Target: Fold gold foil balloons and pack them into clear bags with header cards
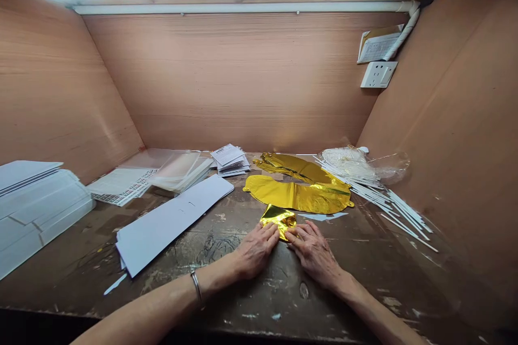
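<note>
A folded piece of gold foil balloon (279,218) lies on the table in front of me, a small shiny packet. My left hand (256,248) holds its left near edge, fingers close together and bent over the foil, thumb hidden. On the right near edge, my right hand (313,250) grips the foil with curled fingers. Just beyond the packet, a flat gold foil balloon (299,195) with a curved outline lies spread out. Another crumpled gold foil balloon (291,166) lies behind it, partly overlapped. A bracelet is on my left wrist.
White cards (174,223) lie stacked at left, beside clear plastic sleeves (178,167) and printed sheets (121,183). A plastic box (44,215) stands far left. Small printed papers (230,159) sit at the back. White sticks (404,213) and a clear bag (348,161) lie right. Wooden panels enclose the table.
</note>
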Demonstrator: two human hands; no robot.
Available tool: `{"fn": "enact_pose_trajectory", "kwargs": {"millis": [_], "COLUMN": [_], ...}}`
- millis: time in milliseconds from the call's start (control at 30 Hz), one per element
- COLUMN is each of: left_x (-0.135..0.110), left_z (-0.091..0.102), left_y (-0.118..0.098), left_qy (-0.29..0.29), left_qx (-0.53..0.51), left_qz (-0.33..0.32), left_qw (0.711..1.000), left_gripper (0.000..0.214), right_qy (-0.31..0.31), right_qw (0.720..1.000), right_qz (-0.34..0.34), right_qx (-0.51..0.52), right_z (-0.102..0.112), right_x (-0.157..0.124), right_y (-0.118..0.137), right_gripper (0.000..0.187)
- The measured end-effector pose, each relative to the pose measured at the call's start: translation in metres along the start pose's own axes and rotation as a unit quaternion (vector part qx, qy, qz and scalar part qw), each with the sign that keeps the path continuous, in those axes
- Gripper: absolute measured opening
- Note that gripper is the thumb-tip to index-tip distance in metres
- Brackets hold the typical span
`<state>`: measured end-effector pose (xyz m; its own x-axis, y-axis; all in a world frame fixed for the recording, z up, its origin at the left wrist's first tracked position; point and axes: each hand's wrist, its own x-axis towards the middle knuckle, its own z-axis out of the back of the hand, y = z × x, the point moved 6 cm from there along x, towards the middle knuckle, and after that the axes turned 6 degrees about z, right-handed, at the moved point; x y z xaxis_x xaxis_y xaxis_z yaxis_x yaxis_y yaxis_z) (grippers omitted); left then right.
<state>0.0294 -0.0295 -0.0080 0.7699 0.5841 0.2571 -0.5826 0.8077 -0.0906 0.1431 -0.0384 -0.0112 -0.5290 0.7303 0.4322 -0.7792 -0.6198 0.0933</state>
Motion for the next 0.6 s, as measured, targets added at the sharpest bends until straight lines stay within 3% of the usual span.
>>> {"fn": "enact_pose_trajectory", "kwargs": {"millis": [100, 267, 433, 500, 567, 600], "left_x": [0.004, 0.025, 0.044, 0.050, 0.054, 0.054], "left_z": [-0.006, -0.010, 0.001, 0.011, 0.018, 0.019], "left_y": [0.010, 0.025, 0.040, 0.054, 0.071, 0.078], "left_qy": [0.029, 0.028, 0.014, 0.025, 0.050, 0.073], "left_qx": [0.024, 0.042, -0.102, -0.255, -0.427, -0.495], "left_qz": [0.004, -0.005, 0.027, 0.099, 0.193, 0.235], "left_qw": [0.999, 0.999, 0.994, 0.961, 0.882, 0.833], "left_gripper": [0.031, 0.029, 0.029, 0.031, 0.036, 0.037], "right_qy": [0.006, 0.019, -0.064, -0.099, -0.083, -0.054], "right_qw": [1.000, 0.998, 0.996, 0.985, 0.952, 0.919], "right_qz": [-0.004, -0.005, -0.020, -0.066, -0.152, -0.200], "right_qx": [0.028, 0.056, 0.059, 0.124, 0.254, 0.336], "right_z": [0.005, 0.007, 0.009, 0.013, 0.010, 0.004], "right_x": [0.003, 0.007, 0.011, 0.017, 0.026, 0.031], "right_y": [-0.002, -0.005, -0.016, -0.029, -0.045, -0.051], "right_gripper": [0.027, 0.030, 0.028, 0.020, 0.018, 0.017]}}
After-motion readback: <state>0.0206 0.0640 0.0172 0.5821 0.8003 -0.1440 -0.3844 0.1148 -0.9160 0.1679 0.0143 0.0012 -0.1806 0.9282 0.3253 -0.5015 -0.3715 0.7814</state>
